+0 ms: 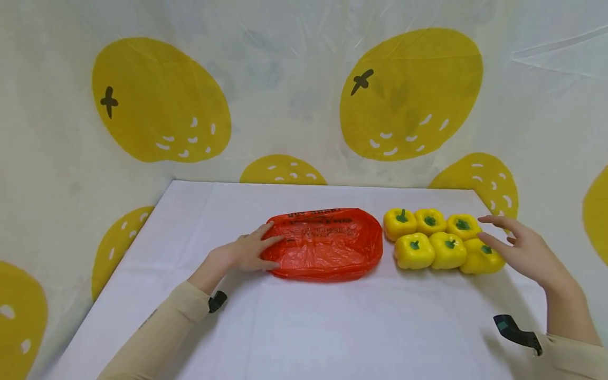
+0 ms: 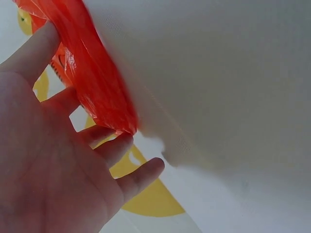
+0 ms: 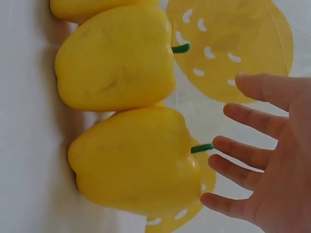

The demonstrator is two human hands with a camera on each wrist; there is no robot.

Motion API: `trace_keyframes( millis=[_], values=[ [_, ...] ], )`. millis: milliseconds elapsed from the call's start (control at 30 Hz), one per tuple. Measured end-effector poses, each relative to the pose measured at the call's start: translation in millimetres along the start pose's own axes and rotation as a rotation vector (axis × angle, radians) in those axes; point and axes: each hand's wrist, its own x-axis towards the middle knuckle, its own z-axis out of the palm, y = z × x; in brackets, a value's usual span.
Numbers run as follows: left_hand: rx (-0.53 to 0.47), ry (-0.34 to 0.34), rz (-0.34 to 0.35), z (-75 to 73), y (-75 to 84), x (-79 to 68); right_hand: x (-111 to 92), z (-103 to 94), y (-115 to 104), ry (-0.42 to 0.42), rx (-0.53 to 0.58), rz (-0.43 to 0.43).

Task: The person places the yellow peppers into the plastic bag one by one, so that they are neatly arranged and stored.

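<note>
A red plastic bag (image 1: 328, 248) with dark printing lies spread on the white table. My left hand (image 1: 249, 253) is at its left end with fingers spread; in the left wrist view, the fingertips touch or nearly touch the red plastic (image 2: 92, 68). To the right of the bag, several yellow bell peppers (image 1: 414, 252) with green stems stand in two rows. My right hand (image 1: 529, 253) hovers by the right end of these rows, fingers extended. In the right wrist view the nearest pepper (image 3: 136, 160) is just beside the fingertips, and nothing is held.
The white table (image 1: 304, 327) runs to a cloth backdrop (image 1: 285, 95) printed with big yellow fruit. A dark strap piece (image 1: 515, 331) sticks out at the right sleeve, and another (image 1: 218, 301) at the left sleeve.
</note>
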Motion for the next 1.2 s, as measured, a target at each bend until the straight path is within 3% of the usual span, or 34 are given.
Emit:
trace_keyframes(
  millis=[267,533,833,1067,1200],
  values=[
    [-0.021,0.008,0.000,-0.3,0.3,-1.4,-2,-0.7,21,-0.060,0.032,-0.016],
    [-0.007,-0.004,-0.014,-1.5,-1.1,0.3,-6,-3.7,34,-0.190,0.102,0.040],
    [-0.033,-0.026,0.003,1.3,1.5,1.5,-15,1.6,49,-0.230,0.118,0.038],
    [-0.040,-0.017,-0.014,3.6,-0.7,0.9,-14,1.6,55,-0.209,0.101,-0.021],
    [-0.031,-0.013,-0.013,4.6,-2.7,2.6,-13,0.9,56,-0.213,0.104,0.010]
  ],
)
